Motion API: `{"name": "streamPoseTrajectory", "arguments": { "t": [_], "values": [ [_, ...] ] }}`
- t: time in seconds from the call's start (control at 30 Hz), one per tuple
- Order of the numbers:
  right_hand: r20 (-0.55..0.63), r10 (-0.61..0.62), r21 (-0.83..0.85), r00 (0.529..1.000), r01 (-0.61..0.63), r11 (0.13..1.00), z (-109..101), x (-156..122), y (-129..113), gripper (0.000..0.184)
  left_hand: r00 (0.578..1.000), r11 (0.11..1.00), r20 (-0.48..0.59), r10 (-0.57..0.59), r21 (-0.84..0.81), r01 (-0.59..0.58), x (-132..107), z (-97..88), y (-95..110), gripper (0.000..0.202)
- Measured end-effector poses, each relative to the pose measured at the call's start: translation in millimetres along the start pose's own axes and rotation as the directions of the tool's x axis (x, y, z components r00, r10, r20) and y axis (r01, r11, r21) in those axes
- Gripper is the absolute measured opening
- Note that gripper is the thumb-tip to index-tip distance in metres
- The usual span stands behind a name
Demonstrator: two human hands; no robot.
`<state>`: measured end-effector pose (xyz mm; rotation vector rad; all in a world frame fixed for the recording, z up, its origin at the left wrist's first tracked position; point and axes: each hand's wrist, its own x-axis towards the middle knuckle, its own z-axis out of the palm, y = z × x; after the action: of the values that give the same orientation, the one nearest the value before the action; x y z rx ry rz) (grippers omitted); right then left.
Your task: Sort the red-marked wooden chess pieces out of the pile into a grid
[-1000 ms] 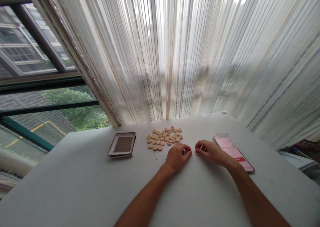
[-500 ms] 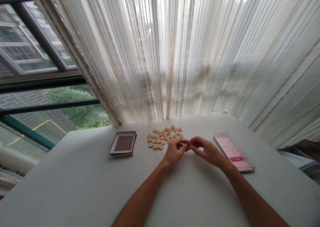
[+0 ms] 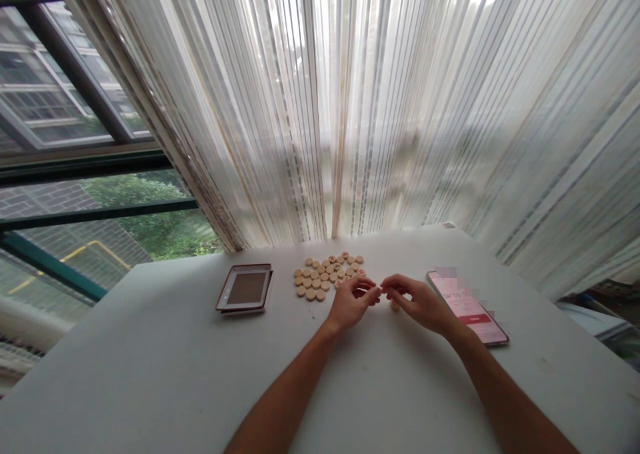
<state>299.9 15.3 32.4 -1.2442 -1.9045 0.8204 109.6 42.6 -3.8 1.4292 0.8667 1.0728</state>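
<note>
My left hand (image 3: pixel 354 302) is over the white table (image 3: pixel 320 387), with thumb and fingers curled together at the tips. Whatever is in that pinch, if anything, is too small to make out. Opposite it, my right hand (image 3: pixel 414 301) has bent fingers, their tips almost meeting the left ones. Under the right fingers shows a round wooden piece (image 3: pixel 395 305), partly hidden; I cannot tell whether it is touched. Just beyond my left hand lie several round wooden chess pieces (image 3: pixel 315 284), most blank side up, a few showing red or dark characters.
A shallow box or framed tablet-like item (image 3: pixel 246 289) lies left of the pieces. To the right, beside my right forearm, lies a phone (image 3: pixel 475 317) with a pink screen. A pale striped curtain (image 3: pixel 340 107) hangs behind the table's far edge, with a window at left.
The small green-marked piece seen between both hands' fingertips no longer shows there. A wooden piece now shows beneath the right fingers. The fingertips have moved slightly apart.
</note>
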Motion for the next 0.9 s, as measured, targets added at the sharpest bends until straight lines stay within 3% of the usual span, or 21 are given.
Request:
{"name": "streamPoseTrajectory", "arguments": {
  "t": [0.17,0.3,0.4,0.63,0.9],
  "values": [
    [-0.017,0.027,-0.172,0.999,-0.029,0.985,-13,-1,20,0.022,0.999,0.970,0.036,0.025,0.241,-0.033,-5,0.2,2,0.022],
    [0.062,0.071,-0.208,0.995,-0.057,0.977,-15,-2,32,0.019,0.992,0.841,0.077,0.102,0.526,-0.127,-11,4.0,3,0.014],
    [0.086,0.097,-0.210,0.992,-0.077,0.975,-13,-4,33,0.018,0.990,0.755,0.050,0.132,0.642,-0.133,-14,7.6,5,0.013],
    [0.068,0.115,-0.200,0.991,-0.100,0.975,-12,-3,35,0.017,0.982,0.697,0.058,0.178,0.697,-0.168,-15,11.8,3,0.011],
    [0.079,0.128,-0.196,0.989,-0.111,0.974,-14,-3,37,0.020,0.972,0.688,0.059,0.228,0.696,-0.204,-19,13.3,2,0.015]
  ]
}}
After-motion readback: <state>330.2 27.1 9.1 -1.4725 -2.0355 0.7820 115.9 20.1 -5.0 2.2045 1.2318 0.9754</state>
